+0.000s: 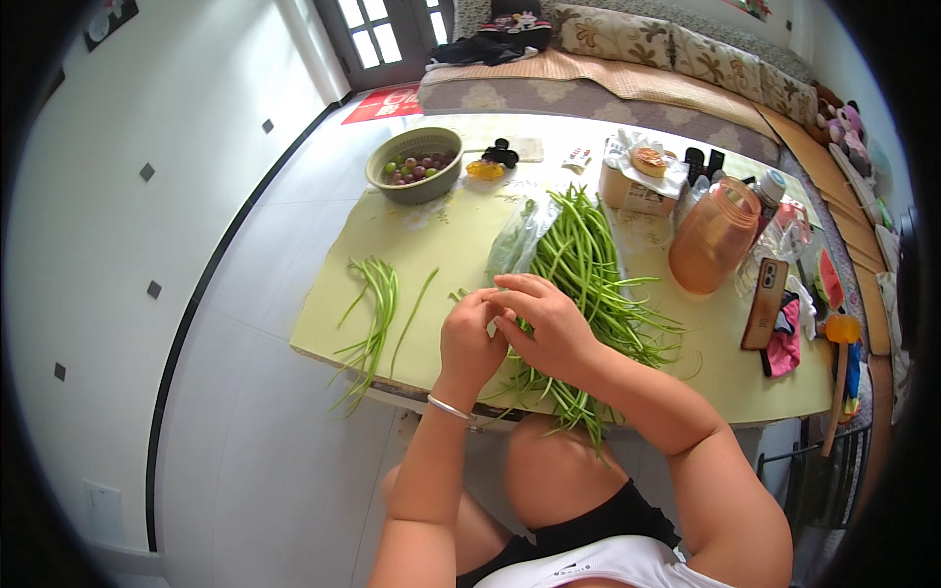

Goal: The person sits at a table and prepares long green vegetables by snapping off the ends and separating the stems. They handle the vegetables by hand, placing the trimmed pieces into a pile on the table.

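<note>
My left hand and my right hand meet over the table, fingers bent and pinched together. Whatever lies between the fingertips is hidden; a short green tip pokes out beside the left hand. A big heap of long thin green stems spreads beneath and beyond my right hand, partly in a clear plastic bag. Left of my hands lies a smaller bunch of stems, its ends hanging over the near edge. One single stem rests between that bunch and my left hand.
On the yellow-covered table a green basket of grapes stands far left. A cardboard box, an orange translucent jug and a phone stand to the right. A sofa runs behind. My knees are under the near edge.
</note>
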A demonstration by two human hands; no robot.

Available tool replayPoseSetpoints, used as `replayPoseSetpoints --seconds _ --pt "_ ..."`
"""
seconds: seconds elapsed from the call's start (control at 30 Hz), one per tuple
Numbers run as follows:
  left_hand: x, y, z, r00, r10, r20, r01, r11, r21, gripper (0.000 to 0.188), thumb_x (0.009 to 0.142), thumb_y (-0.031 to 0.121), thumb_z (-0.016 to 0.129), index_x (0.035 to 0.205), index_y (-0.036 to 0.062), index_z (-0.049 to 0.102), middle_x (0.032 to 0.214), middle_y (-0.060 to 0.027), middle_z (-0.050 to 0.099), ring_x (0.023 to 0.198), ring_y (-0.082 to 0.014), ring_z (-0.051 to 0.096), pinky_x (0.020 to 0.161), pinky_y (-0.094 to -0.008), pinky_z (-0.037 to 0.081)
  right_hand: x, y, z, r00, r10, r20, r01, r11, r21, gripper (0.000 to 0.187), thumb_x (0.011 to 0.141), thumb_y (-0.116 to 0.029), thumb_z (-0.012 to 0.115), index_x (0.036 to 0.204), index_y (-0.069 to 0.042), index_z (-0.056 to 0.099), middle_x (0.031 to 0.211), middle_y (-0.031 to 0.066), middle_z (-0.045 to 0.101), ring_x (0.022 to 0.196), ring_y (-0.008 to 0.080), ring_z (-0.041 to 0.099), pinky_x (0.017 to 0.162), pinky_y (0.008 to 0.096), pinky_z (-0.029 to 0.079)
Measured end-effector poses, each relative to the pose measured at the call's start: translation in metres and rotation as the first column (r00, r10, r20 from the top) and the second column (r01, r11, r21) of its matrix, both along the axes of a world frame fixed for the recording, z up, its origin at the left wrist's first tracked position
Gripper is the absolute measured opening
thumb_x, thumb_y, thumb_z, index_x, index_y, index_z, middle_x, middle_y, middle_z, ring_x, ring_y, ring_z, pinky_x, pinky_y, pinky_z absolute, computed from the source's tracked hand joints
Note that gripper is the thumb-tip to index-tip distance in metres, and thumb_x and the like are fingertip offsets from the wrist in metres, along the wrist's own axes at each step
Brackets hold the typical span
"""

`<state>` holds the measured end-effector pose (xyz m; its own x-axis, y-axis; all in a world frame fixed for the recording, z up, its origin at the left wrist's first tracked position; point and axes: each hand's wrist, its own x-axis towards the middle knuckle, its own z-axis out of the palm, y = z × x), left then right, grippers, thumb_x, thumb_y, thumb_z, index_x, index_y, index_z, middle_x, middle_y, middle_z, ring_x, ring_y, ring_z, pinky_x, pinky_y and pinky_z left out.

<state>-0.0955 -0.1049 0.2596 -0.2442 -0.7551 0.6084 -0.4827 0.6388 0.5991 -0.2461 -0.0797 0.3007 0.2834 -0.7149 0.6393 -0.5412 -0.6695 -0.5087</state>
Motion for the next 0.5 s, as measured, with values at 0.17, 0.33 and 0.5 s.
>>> replayPoseSetpoints --seconds 0.17,0.33,0.5 --pt "0.033 -0.014 -0.015 0.796 0.502 0.337 -0.529 0.848 -0.014 0.019 0.078 0.014 0.071 0.092 0.0022 0.068 0.092 -0.0177 0.065 0.085 -0.0353 0.063 0.074 -0.0431 0.051 0.023 -0.002 -0.034 0.948 0.212 0.239 -0.277 0.919 0.282 0.031 0.086 0.004 0.060 0.116 -0.001 0.061 0.117 0.0160 0.063 0.108 0.0288 0.064 0.091 0.0361 0.052" --pt "0.066 -0.024 -0.030 0.536 0.642 0.549 -0.781 0.624 0.032 0.017 0.077 0.016 0.069 0.084 0.0008 0.065 0.089 -0.0192 0.062 0.084 -0.0380 0.063 0.073 -0.0465 0.052 0.027 -0.009 -0.072 0.849 0.205 0.487 -0.497 0.624 0.603 0.037 0.093 -0.004 0.059 0.128 0.005 0.052 0.122 0.0179 0.061 0.111 0.0239 0.064 0.092 0.0336 0.052" --pt "0.079 -0.028 -0.047 0.501 0.661 0.559 -0.811 0.584 0.037 0.013 0.074 0.012 0.067 0.076 -0.0003 0.064 0.080 -0.0199 0.066 0.074 -0.0398 0.064 0.068 -0.0476 0.053 0.016 -0.019 -0.069 0.598 -0.006 0.801 -0.750 0.348 0.563 0.045 0.096 -0.009 0.058 0.135 0.009 0.044 0.126 0.0200 0.058 0.114 0.0259 0.062 0.096 0.0336 0.051"
